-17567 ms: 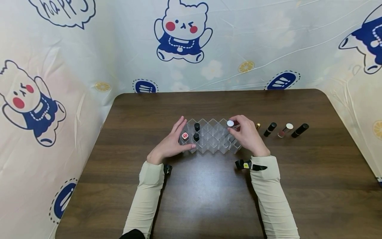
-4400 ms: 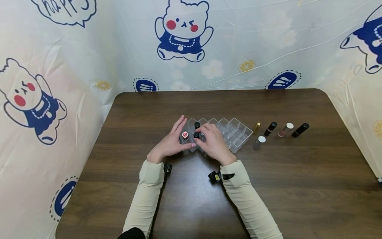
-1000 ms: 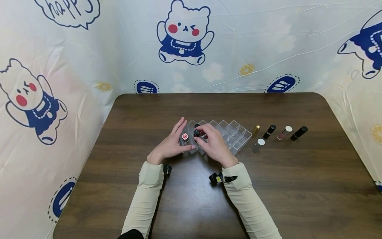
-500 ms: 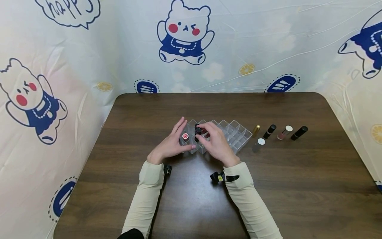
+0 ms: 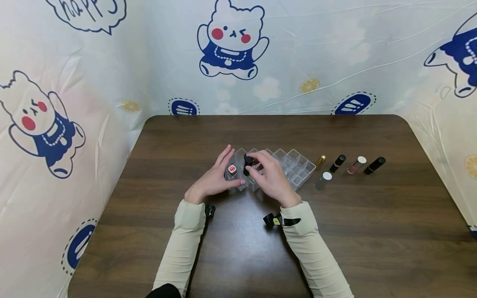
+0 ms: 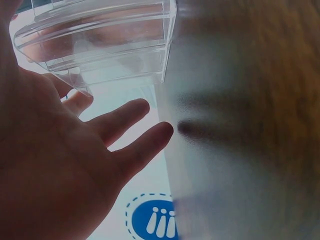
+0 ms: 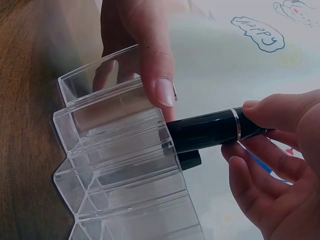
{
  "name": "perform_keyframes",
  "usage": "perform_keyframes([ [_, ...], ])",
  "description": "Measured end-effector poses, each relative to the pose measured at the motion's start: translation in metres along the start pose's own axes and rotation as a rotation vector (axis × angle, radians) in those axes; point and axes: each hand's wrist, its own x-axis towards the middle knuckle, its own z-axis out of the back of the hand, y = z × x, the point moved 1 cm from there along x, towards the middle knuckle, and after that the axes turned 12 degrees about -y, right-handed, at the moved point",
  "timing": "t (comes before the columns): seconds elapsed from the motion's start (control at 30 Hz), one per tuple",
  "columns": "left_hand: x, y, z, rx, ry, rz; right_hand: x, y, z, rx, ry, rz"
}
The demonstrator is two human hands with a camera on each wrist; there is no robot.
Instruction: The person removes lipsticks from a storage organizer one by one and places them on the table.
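Observation:
A clear stepped lipstick organizer [image 5: 299, 167] stands mid-table. My left hand [image 5: 212, 180] spans its left end, thumb on the near edge and fingers stretched out along the far side. In the left wrist view two fingers of that hand [image 6: 125, 130] point past the plastic. My right hand [image 5: 273, 180] pinches the top of a black lipstick [image 7: 205, 131] with a silver band, its lower end at the mouth of a compartment. Just beside it another black cap [image 7: 190, 160] pokes out of the organizer. A lipstick with a red-and-white top [image 5: 232, 169] sits in the left end.
Right of the organizer stand a gold tube [image 5: 320, 162], a white-capped clear tube [image 5: 324, 181], a black tube with a silver band [image 5: 337, 163], a white-capped pinkish tube [image 5: 356, 165] and a black tube [image 5: 374, 165]. A printed curtain [image 5: 283, 54] hangs behind the table.
Earlier my right hand held the white-capped clear tube at the organizer's right end; it now stands on the table. Over the last second the black lipstick has risen in my right hand. My left hand stays put.

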Motion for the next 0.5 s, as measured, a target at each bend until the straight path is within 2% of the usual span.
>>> perform_keyframes([
  [0.5,0.0003,0.0002,0.0000,0.012,-0.002,0.000,0.0008,0.0016,0.0035,0.000,-0.019,0.013],
])
